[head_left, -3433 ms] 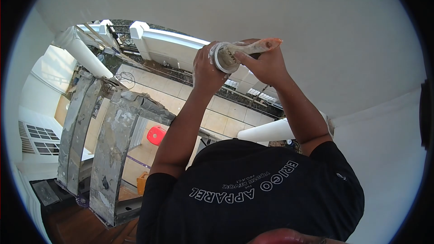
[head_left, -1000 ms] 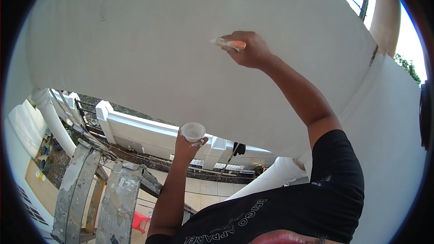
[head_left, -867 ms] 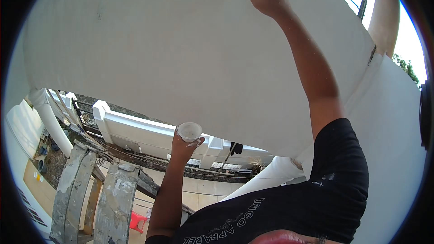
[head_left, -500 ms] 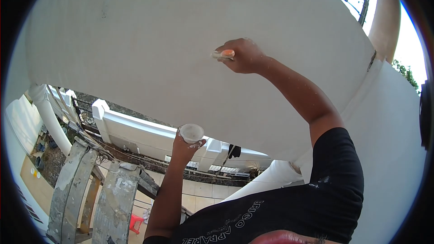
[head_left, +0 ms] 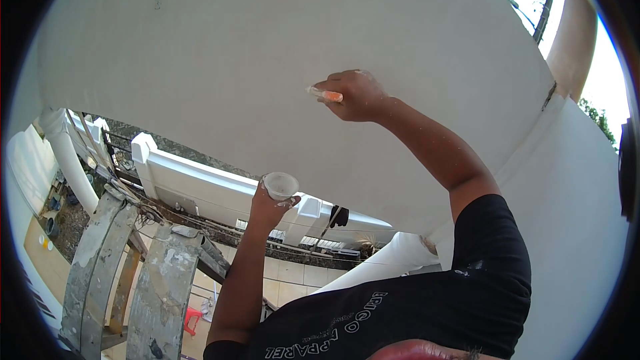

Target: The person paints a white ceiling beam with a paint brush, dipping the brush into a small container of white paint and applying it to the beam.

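My right hand (head_left: 357,97) is closed on a small tool (head_left: 327,95) with an orange handle and a whitish end, held close against the broad pale surface (head_left: 220,60). Whether the tool's tip touches that surface I cannot tell. Lower down, my left hand (head_left: 270,210) is wrapped round a round, translucent cup (head_left: 281,185) with pale residue inside. White specks mark both hands and the right forearm.
A paint-spattered ladder (head_left: 160,287) stands at the lower left. Behind it are a white boundary wall (head_left: 200,183), a red stool (head_left: 192,320) on the floor and thin wires. Pale columns (head_left: 70,157) rise at the left and right.
My right hand has moved slightly down with the tool, which now tilts differently. The cup and my left hand appear slightly higher, along with the background, as the view has shifted.
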`<state>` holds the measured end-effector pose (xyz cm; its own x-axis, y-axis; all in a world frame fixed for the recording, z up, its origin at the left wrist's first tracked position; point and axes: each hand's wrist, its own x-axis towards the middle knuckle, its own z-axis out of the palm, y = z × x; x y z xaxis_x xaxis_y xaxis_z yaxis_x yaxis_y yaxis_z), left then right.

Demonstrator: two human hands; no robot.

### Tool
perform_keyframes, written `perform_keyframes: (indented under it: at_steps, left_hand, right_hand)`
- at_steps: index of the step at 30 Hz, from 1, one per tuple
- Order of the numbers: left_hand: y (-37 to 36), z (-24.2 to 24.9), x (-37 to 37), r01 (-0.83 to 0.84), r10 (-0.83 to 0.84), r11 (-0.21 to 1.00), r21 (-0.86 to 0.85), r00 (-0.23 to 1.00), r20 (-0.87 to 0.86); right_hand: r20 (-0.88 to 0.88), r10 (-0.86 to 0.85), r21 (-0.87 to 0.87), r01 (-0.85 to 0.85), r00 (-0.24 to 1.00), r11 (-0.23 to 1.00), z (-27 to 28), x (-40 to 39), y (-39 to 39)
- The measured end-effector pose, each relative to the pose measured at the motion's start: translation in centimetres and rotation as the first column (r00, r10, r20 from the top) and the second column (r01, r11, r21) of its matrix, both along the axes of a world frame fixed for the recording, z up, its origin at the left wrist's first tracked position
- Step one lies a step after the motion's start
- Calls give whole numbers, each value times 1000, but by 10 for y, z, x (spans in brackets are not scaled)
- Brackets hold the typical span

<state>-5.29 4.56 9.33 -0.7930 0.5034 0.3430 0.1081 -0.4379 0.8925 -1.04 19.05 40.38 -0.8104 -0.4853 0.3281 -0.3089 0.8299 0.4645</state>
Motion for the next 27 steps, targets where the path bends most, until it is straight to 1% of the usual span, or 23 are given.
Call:
perform_keyframes:
  at_steps: [2, 3, 4, 5, 7, 8, 9, 11, 12, 13, 14, 16, 17, 18, 19, 20, 21, 22, 23, 24, 25, 26, 27]
  left_hand:
    - [-1, -2, 0, -14, 14, 999, -32, 1000, -14]
    - [-2, 0, 1, -54, 54, 998, -24, 999, 2]
    - [-2, 1, 1, -89, 90, 996, -19, 996, 17]
    - [-1, 0, 1, -81, 82, 996, -21, 996, 21]
    - [-1, -3, -2, -51, 48, 997, 66, 998, 42]
    - [-2, -2, -2, -57, 55, 997, 51, 998, 43]
    - [-3, -2, -3, -60, 58, 997, 48, 997, 46]
    - [-4, -1, -4, -73, 67, 993, -96, 995, -69]
    - [-6, 1, -1, -87, 81, 992, -91, 995, -64]
    - [-8, 4, 2, -158, 139, 974, -164, 983, -123]
    - [-9, 5, 4, -226, 184, 945, -236, 965, -186]
    - [-8, 2, 3, -210, 173, 947, -242, 971, -167]
    - [-6, 0, 3, -188, 154, 952, -243, 976, -153]
    - [-5, 0, 3, -175, 139, 953, -249, 978, -154]
    - [-5, 0, 1, -138, 105, 957, -254, 984, -142]
    - [-5, 1, -1, -105, 74, 961, -257, 989, -128]
    - [-6, 3, -1, -101, 70, 962, -255, 989, -127]
    - [-7, 6, 0, -108, 78, 955, -276, 990, -119]
    - [-7, 7, 0, -115, 85, 948, -296, 990, -112]
    - [-4, 2, -4, -106, 77, 949, -297, 991, -109]
    - [1, -8, -9, -54, 44, 982, -181, 997, -57]
    - [4, -15, -11, -8, 7, 998, -62, 1000, -7]
    - [6, -17, -10, -5, 5, 998, -63, 1000, -4]
  right_hand:
    - [-237, 89, -31, -99, 967, 995, 48, -5, -9]
    - [-395, 99, 6, -105, 913, 994, 75, -6, -14]
    - [-527, 183, 113, -145, 830, 983, 99, -18, -7]
    - [-596, 178, 174, -91, 783, 981, 114, -23, -6]
    - [-585, 140, 266, 26, 799, 964, 111, -40, 0]
    - [-516, 143, 372, 71, 845, 926, 90, -48, 3]
    - [-445, 136, 474, 104, 885, 874, 59, -54, 9]
    - [-268, 126, 553, 46, 955, 832, -14, -46, 8]
    - [-142, 54, 440, 15, 988, 898, -41, -36, 3]
    - [-1, -2, 317, 2, 1000, 948, -54, -31, -4]
    - [5, 8, 319, -9, 1000, 948, -52, -33, -6]
    - [132, -75, -89, 87, 988, 992, -33, -29, -10]
    - [9, -82, -207, 82, 997, 975, -9, -35, 0]
    - [-66, -226, -248, 203, 972, 947, 30, -35, 0]
    - [-186, -258, -323, 189, 948, 927, 68, -35, 5]
    - [-262, -323, -311, 237, 910, 920, 108, -33, 13]
    - [-407, -266, -327, 133, 874, 936, 137, -25, 14]
    - [-538, -217, -461, -69, 814, 885, 150, -17, 4]
    - [-414, -319, -460, 107, 853, 882, 165, 0, -9]
    - [-526, -199, -211, 100, 827, 972, 156, -3, 1]
    - [-599, -56, 51, 108, 799, 993, 138, -8, 16]
    - [-545, 15, 191, 107, 839, 976, 109, -12, 24]
    - [-478, 83, 330, 91, 874, 940, 70, -14, 27]
